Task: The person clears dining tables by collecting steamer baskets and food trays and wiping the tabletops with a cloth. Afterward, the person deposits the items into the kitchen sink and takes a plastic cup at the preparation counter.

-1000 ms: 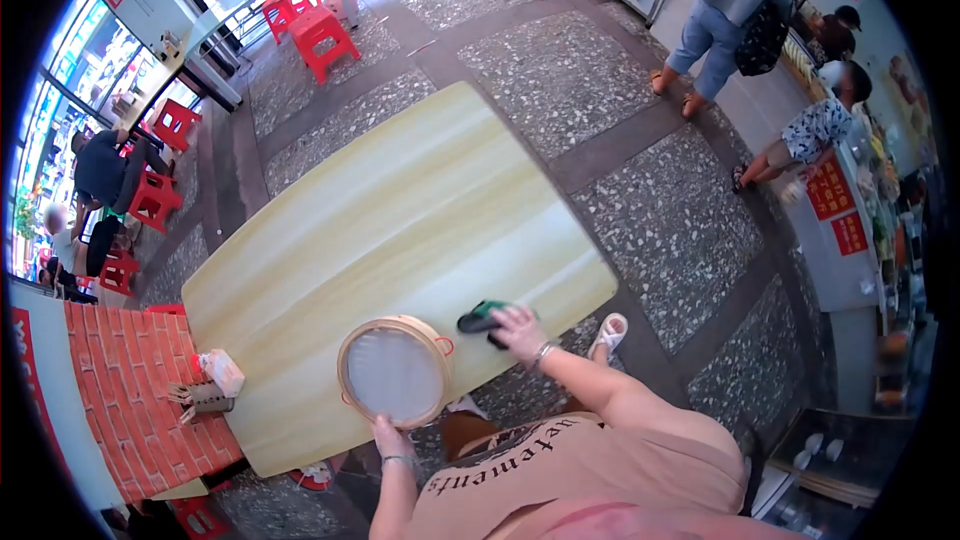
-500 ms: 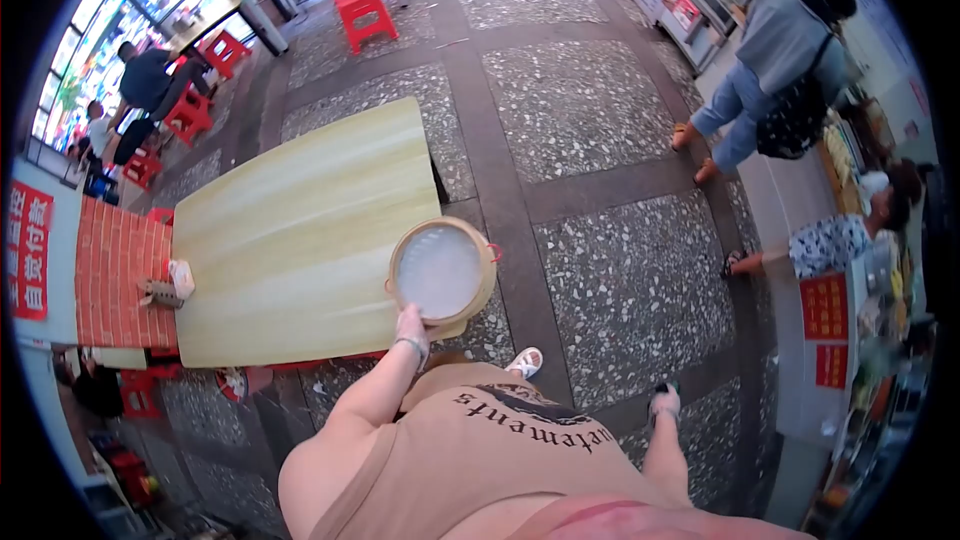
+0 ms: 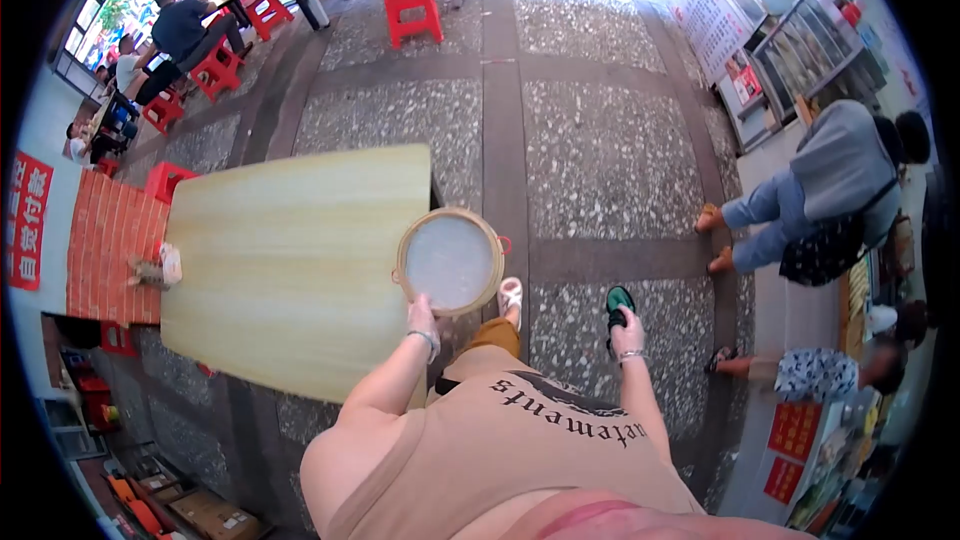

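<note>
A round bamboo steamer (image 3: 450, 260) with a pale, whitish inside and red loops at its sides is over the right corner of a light wooden table. My left hand (image 3: 422, 316) grips its near rim, thumb on top. To the right, over the floor, my right hand (image 3: 628, 333) is closed round a small dark green and black object (image 3: 619, 302) whose kind I cannot make out. Both hands seem to wear thin clear gloves. Whether the steamer touches the table cannot be told.
The pale table (image 3: 300, 260) lies to my left, with a small container (image 3: 150, 272) at its far left end. Red stools (image 3: 412, 12) and seated people are at the back left. Two people stand by the counter at the right. My white sandal (image 3: 511, 296) shows below the steamer.
My view has shifted. My right hand has come up and forward, and the green object in it now shows more clearly. My left hand still holds the steamer.
</note>
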Available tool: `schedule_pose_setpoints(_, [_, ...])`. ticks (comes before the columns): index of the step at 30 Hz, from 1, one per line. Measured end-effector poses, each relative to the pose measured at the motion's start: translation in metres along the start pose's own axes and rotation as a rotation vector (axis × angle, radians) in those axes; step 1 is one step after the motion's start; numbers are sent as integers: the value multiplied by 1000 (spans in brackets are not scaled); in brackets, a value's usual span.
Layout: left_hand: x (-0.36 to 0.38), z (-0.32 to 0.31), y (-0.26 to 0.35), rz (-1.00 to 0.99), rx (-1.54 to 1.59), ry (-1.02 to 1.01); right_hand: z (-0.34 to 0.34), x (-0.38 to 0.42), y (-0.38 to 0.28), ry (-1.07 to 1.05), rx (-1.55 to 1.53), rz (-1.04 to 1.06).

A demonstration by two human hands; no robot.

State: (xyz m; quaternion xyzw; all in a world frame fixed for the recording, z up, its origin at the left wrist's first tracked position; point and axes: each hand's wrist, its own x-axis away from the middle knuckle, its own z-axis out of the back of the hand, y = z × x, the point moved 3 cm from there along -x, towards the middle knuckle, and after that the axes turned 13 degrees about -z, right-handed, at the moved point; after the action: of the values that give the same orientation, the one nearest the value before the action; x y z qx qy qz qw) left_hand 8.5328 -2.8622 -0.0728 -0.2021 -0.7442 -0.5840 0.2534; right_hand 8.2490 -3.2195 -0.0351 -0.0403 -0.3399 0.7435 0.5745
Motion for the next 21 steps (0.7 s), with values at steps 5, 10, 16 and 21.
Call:
schedule_pose_setpoints(5, [-47,-147,80,20,-76,8,48,-143,-9,-28,182,-377])
schedule_pose_setpoints(10, [-140,-282,114,50,-65,-70,105,-191,-8,-257,319,-862])
schedule_pose_setpoints(16, [-249,-458,174,29,-53,-69,40,-333,107,-930,849,-845])
schedule_pose_setpoints(21, [-375,-555,215,-3,-23,-10,-65,-624,12,-997,706,-362])
